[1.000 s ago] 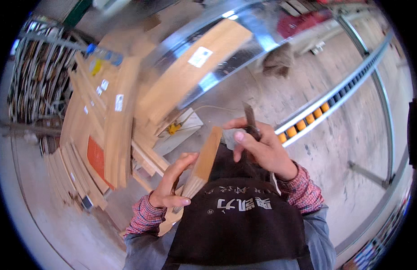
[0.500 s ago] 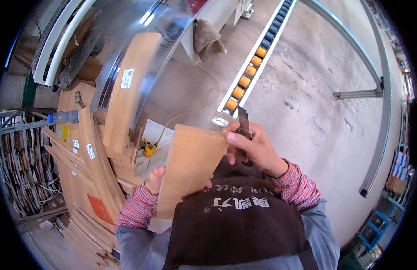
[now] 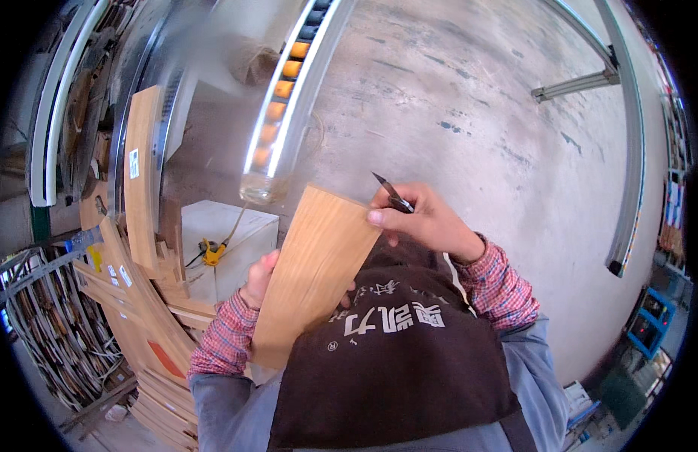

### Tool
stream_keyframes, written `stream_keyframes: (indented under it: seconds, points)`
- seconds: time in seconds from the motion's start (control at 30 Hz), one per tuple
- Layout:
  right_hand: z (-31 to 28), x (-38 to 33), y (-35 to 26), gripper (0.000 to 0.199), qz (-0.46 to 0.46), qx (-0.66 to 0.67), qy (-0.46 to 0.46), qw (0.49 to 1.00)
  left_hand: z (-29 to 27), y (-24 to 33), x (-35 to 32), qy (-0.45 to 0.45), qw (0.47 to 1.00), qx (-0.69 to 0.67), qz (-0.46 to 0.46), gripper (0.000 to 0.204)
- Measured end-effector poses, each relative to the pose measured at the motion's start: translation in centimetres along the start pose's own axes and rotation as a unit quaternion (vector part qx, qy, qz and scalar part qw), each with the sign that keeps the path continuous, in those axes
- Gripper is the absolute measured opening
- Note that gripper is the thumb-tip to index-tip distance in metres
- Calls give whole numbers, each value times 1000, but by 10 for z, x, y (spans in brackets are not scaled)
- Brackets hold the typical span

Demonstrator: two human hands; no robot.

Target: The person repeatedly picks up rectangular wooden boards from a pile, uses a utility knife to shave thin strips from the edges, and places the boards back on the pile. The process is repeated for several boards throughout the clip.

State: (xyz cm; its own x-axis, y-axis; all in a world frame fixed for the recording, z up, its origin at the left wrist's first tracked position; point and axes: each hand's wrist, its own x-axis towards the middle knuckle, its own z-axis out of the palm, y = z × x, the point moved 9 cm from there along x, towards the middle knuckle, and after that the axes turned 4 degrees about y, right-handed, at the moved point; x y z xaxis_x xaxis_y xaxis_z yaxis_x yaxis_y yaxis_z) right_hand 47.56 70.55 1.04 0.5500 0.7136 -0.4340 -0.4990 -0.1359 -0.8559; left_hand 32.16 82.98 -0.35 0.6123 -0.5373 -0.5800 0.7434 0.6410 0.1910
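Note:
A flat, light-brown wooden board (image 3: 315, 264) is held up slantwise in front of my dark apron. My left hand (image 3: 260, 280) grips it by the left edge, thumb showing there and fingertips coming round the opposite edge. At the upper right corner of the board, my right hand (image 3: 430, 220) is closed round a dark knife (image 3: 394, 196). The pointed blade sticks up and to the left, clear of the wood. My right thumb rests against the board's corner, while the remaining fingers are partly hidden.
A roller track (image 3: 283, 89) with orange rollers runs ahead. To the left stand a tall labelled board (image 3: 141, 173) and stacked wooden strips (image 3: 149, 324). A yellow tool (image 3: 212, 253) lies on a white surface (image 3: 251, 220). A metal frame (image 3: 632, 158) curves along the right.
The view has swung, so the track and boards sit further left. The knife blade has turned from broadside and upright to tilting left. Both hands keep their hold.

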Motion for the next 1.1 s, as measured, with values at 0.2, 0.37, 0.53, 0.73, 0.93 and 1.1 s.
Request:
stream_keyframes:
  seconds: [0.2, 0.37, 0.53, 0.73, 0.93, 1.1]
  points:
    - [-82, -40, 8, 19, 16, 71, -44, 996, -1, -26, 67, 23, 999, 41, 0, 92]
    - [-115, -50, 10, 19, 28, 100, -34, 994, -4, 10, 85, 102, 970, 212, 54, 69]
    - [-118, -32, 18, 26, 77, 73, 7, 994, 35, 68, 112, 158, 849, 466, 192, 43]
    - [-99, -3, 43, 23, 132, 96, 4, 987, -9, 93, 141, 242, 780, 495, 298, 35]
    - [-70, 7, 37, 20, 102, 116, 11, 988, -48, 93, 191, 256, 800, 428, 333, 59]
    - [-85, -1, 30, 17, 81, 118, 76, 987, -14, 95, 228, 196, 841, 375, 338, 69]
